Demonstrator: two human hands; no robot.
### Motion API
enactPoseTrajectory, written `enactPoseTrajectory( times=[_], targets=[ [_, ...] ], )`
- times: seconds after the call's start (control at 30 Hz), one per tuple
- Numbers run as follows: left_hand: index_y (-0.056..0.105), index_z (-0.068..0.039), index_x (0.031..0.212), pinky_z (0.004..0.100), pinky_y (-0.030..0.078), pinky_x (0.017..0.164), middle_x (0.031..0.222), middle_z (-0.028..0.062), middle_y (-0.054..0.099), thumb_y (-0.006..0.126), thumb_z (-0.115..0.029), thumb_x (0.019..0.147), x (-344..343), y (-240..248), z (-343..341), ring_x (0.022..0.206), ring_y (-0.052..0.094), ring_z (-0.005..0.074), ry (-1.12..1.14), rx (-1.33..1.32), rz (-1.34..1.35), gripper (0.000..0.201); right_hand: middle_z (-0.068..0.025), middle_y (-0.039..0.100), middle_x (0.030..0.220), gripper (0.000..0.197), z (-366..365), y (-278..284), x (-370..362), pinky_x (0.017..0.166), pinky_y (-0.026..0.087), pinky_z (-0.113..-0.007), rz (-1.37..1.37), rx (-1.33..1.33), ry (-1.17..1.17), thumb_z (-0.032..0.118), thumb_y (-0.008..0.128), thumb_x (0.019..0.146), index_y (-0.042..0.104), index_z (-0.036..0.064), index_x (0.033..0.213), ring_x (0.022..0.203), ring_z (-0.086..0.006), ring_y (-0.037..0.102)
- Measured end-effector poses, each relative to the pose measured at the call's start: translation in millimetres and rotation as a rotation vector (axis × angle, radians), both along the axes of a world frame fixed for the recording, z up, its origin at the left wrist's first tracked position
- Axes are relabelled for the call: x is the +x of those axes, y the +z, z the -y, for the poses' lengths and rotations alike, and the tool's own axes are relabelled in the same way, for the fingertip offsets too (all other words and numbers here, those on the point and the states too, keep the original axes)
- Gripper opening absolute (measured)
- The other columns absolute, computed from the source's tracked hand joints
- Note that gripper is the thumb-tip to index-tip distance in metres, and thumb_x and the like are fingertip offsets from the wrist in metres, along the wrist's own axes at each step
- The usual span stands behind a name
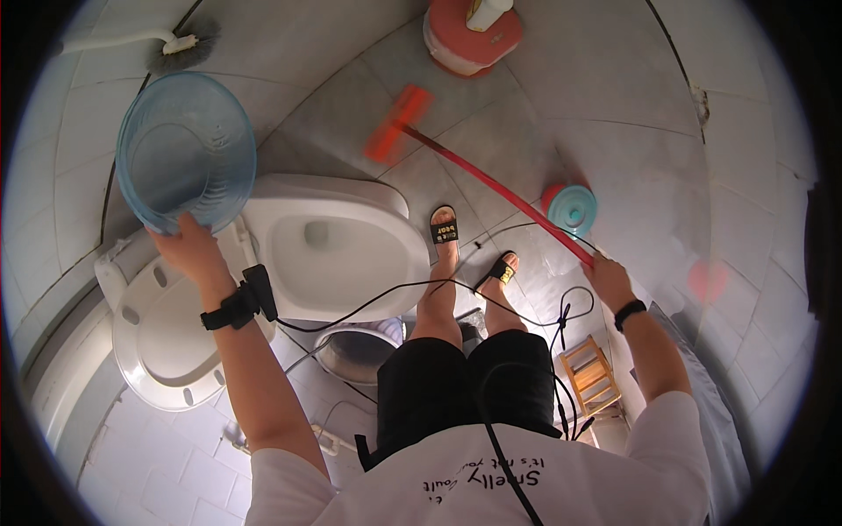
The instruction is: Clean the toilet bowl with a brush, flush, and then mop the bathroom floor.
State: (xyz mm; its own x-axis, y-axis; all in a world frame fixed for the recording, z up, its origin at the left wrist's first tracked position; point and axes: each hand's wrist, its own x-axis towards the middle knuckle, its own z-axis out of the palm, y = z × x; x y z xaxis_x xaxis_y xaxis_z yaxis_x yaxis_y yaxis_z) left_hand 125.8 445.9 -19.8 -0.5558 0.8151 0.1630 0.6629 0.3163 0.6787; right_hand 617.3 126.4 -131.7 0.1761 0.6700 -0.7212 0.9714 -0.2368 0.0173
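Observation:
My left hand (195, 254) grips the near rim of a see-through blue basin (171, 158), held tilted at the far left over the back of the toilet. In my closed right hand (609, 279) is the end of a red pole belonging to a long-handled floor brush (495, 182). Its orange head, smeared by motion, is out on the tiles ahead of my feet; bristles cannot be made out. The white toilet (346, 254) stands just right of the basin, its lid and seat (171, 329) raised.
A grey toilet brush (184, 51) hangs at the upper left. A pink lidded bin (474, 44) with a white bottle on top stands far ahead. Near the right wall is a turquoise-lidded container (572, 209). Black cables cross my legs; a metal bowl (355, 352) and wooden stool (590, 375) are close by.

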Motion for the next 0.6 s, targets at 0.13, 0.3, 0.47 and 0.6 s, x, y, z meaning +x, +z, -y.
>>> enactPoseTrajectory(
  times=[0.13,0.3,0.47,0.6],
  targets=[
    [0.045,0.002,0.109,0.0256,0.042,0.037,0.074,0.0129,0.057,0.049,-0.014,0.074,2.2,-8.1,4.1,0.048,0.054,0.0161,-0.026,0.005,-0.010,0.039,-0.0156,0.059,0.064,0.033,-63.4,-46.4,-68.7,0.053,0.048,-0.041,-0.146,0.152,-0.037,0.033,0.044,0.084,0.049,0.0009,0.085,0.060,-0.0314,0.059],
    [0.040,0.001,0.115,0.0277,0.043,0.041,0.087,0.0153,0.057,0.045,-0.007,0.071,19.1,-17.2,17.7,0.052,0.053,0.0183,-0.116,-0.084,-0.014,0.045,-0.0152,0.059,0.065,0.030,-85.0,-69.6,-89.5,0.054,0.048,-0.041,-0.124,0.125,-0.122,0.030,0.044,0.084,0.049,0.0001,0.087,0.061,-0.0312,0.060],
    [0.041,0.001,0.113,0.0257,0.040,0.038,0.076,0.0138,0.056,0.045,-0.006,0.071,50.0,-11.7,31.4,0.045,0.049,0.0150,-0.003,-0.203,0.143,0.043,-0.0162,0.060,0.067,0.034,48.8,-21.2,-8.9,0.057,0.049,-0.042,0.004,-0.085,-0.175,0.033,0.044,0.085,0.049,-0.0001,0.090,0.063,-0.0324,0.060],
    [0.040,0.001,0.116,0.0249,0.039,0.038,0.075,0.0125,0.055,0.044,-0.006,0.071,60.4,-7.7,43.9,0.046,0.049,0.0139,-0.034,-0.247,0.273,0.046,-0.0166,0.060,0.067,0.033,82.8,31.6,0.3,0.058,0.049,-0.042,0.079,-0.256,-0.319,0.033,0.044,0.085,0.048,0.0009,0.090,0.065,-0.0322,0.060]
  ],
)
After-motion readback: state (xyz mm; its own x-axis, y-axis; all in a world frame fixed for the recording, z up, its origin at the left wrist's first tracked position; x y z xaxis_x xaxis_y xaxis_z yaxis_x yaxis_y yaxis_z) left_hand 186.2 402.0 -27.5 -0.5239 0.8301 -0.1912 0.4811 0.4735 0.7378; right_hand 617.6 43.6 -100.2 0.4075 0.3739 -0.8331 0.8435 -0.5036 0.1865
